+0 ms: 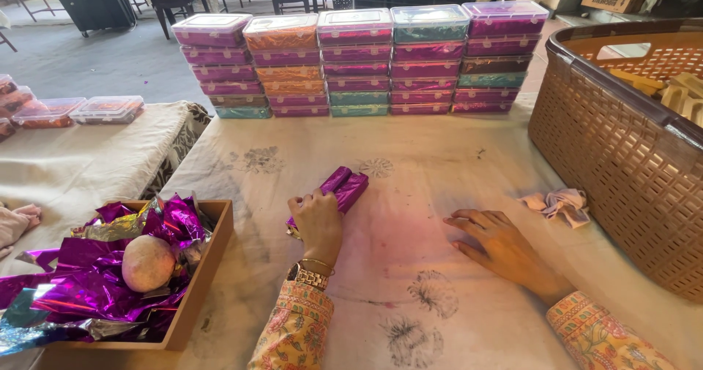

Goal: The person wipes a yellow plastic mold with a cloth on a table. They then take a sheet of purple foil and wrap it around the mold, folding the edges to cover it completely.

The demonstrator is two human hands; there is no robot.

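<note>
The person's left hand (316, 222) is closing over the near end of a purple foil-wrapped packet (343, 189), which is lying on the stained cloth-covered table (410, 194) a little left of its middle. The right hand (496, 244) is resting flat and spread on the cloth, gripping nothing, well apart from the packet.

The packet is looking light and a bit soft, I'd say; the shiny foil is probably slippery and will crease or tear if pinched hard, so gripping across its long sides seems kinder than grabbing a corner.

A wooden tray (212, 256) is sitting to the left, holding crumpled purple and silver foil sheets (95, 282) and a pale round ball (147, 262). A crumpled pink rag (560, 203) is lying just beside a brown woven plastic basket (622, 165), which is crowding the right side. Along the far edge, 5 stacks of clear-lidded boxes (359, 62) are forming a wall. Open cloth is lying between the hands and toward the near edge, so that is where there is room to move, while the tray's rim and the basket's wall are hemming in the sides
</note>
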